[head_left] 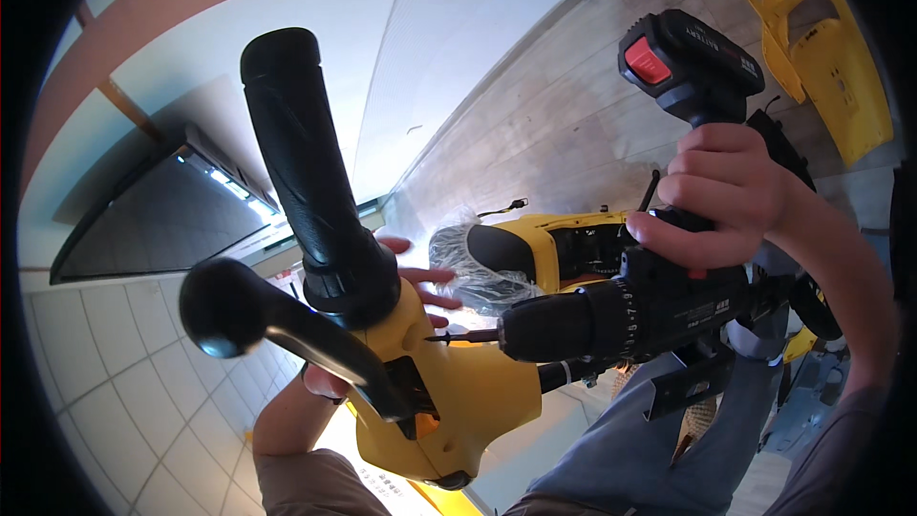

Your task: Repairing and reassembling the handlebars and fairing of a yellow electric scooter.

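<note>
A yellow plastic handlebar cover (478,397) of a scooter or bike sits in front of me, with a black rubber grip (291,143) and a black brake lever (325,354). My left hand (432,289) is around the cover from behind: its fingers show past the far side, the thumb on the near side, the palm hidden. In my right hand (721,191) is a black cordless drill (659,315), held upside down by its handle, battery up. The drill's bit (473,335) points left, with a dark screw (439,337) at its tip, right at the cover's surface.
Yellow body panels (831,67) lie on the wooden floor at the upper right. Beyond the cover is the yellow vehicle body (544,248), with clear plastic wrap (463,263) on its black part. A dark glossy panel (172,215) stands by the white wall at left.
</note>
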The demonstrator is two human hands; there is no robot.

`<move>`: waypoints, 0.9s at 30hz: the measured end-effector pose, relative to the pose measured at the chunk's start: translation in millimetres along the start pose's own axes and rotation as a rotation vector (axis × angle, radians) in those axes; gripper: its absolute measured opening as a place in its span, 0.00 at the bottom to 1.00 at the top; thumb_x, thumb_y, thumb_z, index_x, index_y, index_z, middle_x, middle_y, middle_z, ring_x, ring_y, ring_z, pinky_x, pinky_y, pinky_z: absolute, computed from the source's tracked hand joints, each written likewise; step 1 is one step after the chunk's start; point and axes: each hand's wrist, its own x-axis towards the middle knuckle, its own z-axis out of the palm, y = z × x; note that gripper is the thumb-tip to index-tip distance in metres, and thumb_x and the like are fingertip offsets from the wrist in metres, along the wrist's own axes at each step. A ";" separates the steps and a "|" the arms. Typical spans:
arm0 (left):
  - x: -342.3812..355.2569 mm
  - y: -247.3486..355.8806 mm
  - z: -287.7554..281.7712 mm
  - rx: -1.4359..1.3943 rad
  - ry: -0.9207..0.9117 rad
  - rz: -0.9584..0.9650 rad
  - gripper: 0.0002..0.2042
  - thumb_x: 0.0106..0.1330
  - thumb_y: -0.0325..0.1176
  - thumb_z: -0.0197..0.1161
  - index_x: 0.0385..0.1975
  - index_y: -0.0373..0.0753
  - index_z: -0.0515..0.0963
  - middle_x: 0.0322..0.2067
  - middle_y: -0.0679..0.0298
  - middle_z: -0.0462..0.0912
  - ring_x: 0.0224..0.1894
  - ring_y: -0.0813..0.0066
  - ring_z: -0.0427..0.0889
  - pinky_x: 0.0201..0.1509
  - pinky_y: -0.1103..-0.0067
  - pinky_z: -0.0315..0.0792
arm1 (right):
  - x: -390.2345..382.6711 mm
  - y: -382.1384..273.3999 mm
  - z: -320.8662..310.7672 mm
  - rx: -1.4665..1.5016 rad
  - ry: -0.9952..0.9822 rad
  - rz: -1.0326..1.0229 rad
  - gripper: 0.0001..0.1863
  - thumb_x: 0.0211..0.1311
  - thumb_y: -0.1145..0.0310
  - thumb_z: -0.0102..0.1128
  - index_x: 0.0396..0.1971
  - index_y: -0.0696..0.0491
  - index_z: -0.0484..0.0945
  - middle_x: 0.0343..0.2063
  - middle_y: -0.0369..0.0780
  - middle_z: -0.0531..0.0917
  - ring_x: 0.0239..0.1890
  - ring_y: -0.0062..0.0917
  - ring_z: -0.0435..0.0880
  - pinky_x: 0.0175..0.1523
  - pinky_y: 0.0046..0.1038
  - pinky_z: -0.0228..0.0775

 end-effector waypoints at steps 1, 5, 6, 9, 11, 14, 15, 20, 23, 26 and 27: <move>-0.2 2.4 7.5 -0.009 0.131 0.035 0.54 0.34 0.53 0.81 0.61 0.33 0.62 0.53 0.48 0.72 0.57 0.58 0.75 0.61 0.67 0.73 | 0.7 -0.2 -1.0 0.013 -0.024 0.007 0.24 0.40 0.71 0.67 0.43 0.42 0.79 0.20 0.29 0.71 0.20 0.16 0.73 0.28 0.17 0.62; -21.2 -3.3 -4.5 0.046 0.162 -0.036 0.52 0.38 0.53 0.81 0.62 0.33 0.62 0.53 0.52 0.74 0.57 0.61 0.75 0.62 0.68 0.71 | -4.1 -2.0 -3.0 0.034 -0.056 0.032 0.23 0.40 0.70 0.66 0.43 0.41 0.79 0.20 0.30 0.71 0.21 0.16 0.73 0.28 0.18 0.63; -18.4 -11.5 -12.4 -0.033 0.043 0.122 0.51 0.40 0.51 0.81 0.63 0.32 0.62 0.52 0.52 0.75 0.54 0.60 0.78 0.62 0.69 0.71 | -2.1 -2.7 -2.6 0.037 -0.069 0.043 0.22 0.41 0.70 0.66 0.43 0.41 0.78 0.20 0.29 0.71 0.21 0.16 0.73 0.28 0.18 0.63; -33.6 -14.3 -17.0 0.113 0.209 0.156 0.50 0.41 0.49 0.81 0.63 0.30 0.62 0.52 0.52 0.76 0.52 0.60 0.80 0.62 0.69 0.71 | 3.9 -3.8 2.2 0.047 -0.077 0.043 0.21 0.43 0.70 0.67 0.42 0.40 0.78 0.20 0.29 0.72 0.21 0.17 0.73 0.29 0.18 0.64; -36.5 -17.4 -18.3 0.030 0.243 0.104 0.48 0.41 0.44 0.81 0.61 0.28 0.63 0.54 0.52 0.75 0.55 0.63 0.79 0.61 0.70 0.71 | 6.4 -5.9 2.3 0.044 -0.081 0.037 0.21 0.44 0.70 0.67 0.42 0.40 0.78 0.20 0.29 0.72 0.21 0.17 0.74 0.29 0.18 0.64; -30.0 -16.6 -17.4 0.034 0.213 0.114 0.50 0.39 0.45 0.83 0.61 0.27 0.63 0.53 0.51 0.77 0.55 0.66 0.79 0.62 0.70 0.71 | 7.9 -7.7 3.1 0.037 -0.085 0.043 0.20 0.45 0.71 0.67 0.42 0.40 0.78 0.21 0.29 0.72 0.21 0.17 0.74 0.29 0.18 0.64; -31.5 -15.0 -19.3 0.034 0.220 0.114 0.50 0.39 0.45 0.83 0.61 0.27 0.63 0.53 0.51 0.77 0.55 0.66 0.79 0.62 0.70 0.71 | 8.2 -7.6 5.5 0.052 -0.082 0.050 0.20 0.44 0.71 0.68 0.41 0.40 0.78 0.21 0.29 0.72 0.21 0.17 0.74 0.30 0.18 0.64; -45.5 -4.8 -19.1 0.219 0.242 0.012 0.53 0.39 0.52 0.81 0.66 0.37 0.61 0.58 0.52 0.72 0.62 0.60 0.72 0.66 0.64 0.69 | 11.9 -4.1 20.9 0.080 -0.061 0.037 0.20 0.45 0.72 0.67 0.41 0.40 0.78 0.21 0.29 0.72 0.21 0.17 0.73 0.31 0.18 0.64; -33.8 0.4 -2.2 0.087 0.197 -0.022 0.51 0.39 0.47 0.81 0.65 0.36 0.62 0.59 0.51 0.70 0.63 0.59 0.72 0.66 0.65 0.69 | 13.2 -6.8 3.4 0.049 -0.112 0.054 0.19 0.46 0.72 0.67 0.41 0.40 0.78 0.21 0.29 0.72 0.21 0.17 0.73 0.31 0.19 0.64; -28.5 -2.7 9.2 0.260 0.160 0.161 0.54 0.33 0.34 0.83 0.65 0.33 0.57 0.54 0.53 0.75 0.54 0.65 0.78 0.61 0.70 0.68 | 11.4 -4.8 10.0 0.059 -0.092 0.049 0.18 0.47 0.72 0.68 0.40 0.40 0.79 0.21 0.29 0.72 0.21 0.17 0.73 0.30 0.19 0.64; -29.1 -2.4 8.4 0.260 0.165 0.161 0.54 0.33 0.34 0.83 0.65 0.33 0.57 0.54 0.53 0.75 0.54 0.65 0.78 0.61 0.70 0.68 | 11.4 -4.3 13.1 0.070 -0.087 0.050 0.19 0.46 0.72 0.68 0.40 0.40 0.79 0.21 0.29 0.72 0.21 0.17 0.73 0.30 0.19 0.64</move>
